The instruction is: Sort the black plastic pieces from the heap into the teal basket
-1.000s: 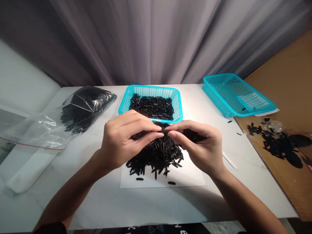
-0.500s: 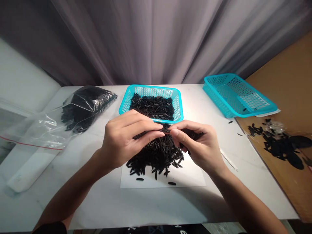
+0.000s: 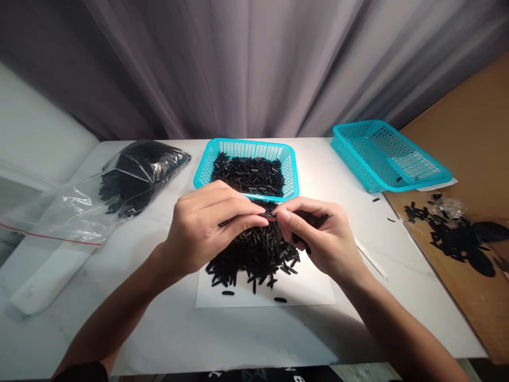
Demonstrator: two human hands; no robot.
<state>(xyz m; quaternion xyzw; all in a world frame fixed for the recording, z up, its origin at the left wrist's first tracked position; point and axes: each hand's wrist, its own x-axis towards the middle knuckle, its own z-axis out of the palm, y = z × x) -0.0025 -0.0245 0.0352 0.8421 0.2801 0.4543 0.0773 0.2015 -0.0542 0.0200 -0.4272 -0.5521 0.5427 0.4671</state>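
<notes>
My left hand [image 3: 212,228] pinches one end of a small black strip [image 3: 269,215] between thumb and fingertips. The other end of that strip is in the thumb and forefinger of my right hand [image 3: 322,233]. More black pieces show under the curled fingers of the right hand. Below both hands, a heap of similar black strips [image 3: 254,254] lies on a white sheet [image 3: 310,289]. Just behind the hands stands a turquoise basket [image 3: 294,170], partly filled with the same strips.
A clear plastic bag [image 3: 139,175] of black pieces lies at left over a white board [image 3: 51,281]. At back right sits a second turquoise basket [image 3: 358,154]. Loose black pieces [image 3: 453,239] lie on brown cardboard [image 3: 445,297], near a thin white stick [image 3: 371,259].
Both hands keep the strip in almost the same place. The strip has turned slightly between the fingertips, and the left fingers have shifted a little.
</notes>
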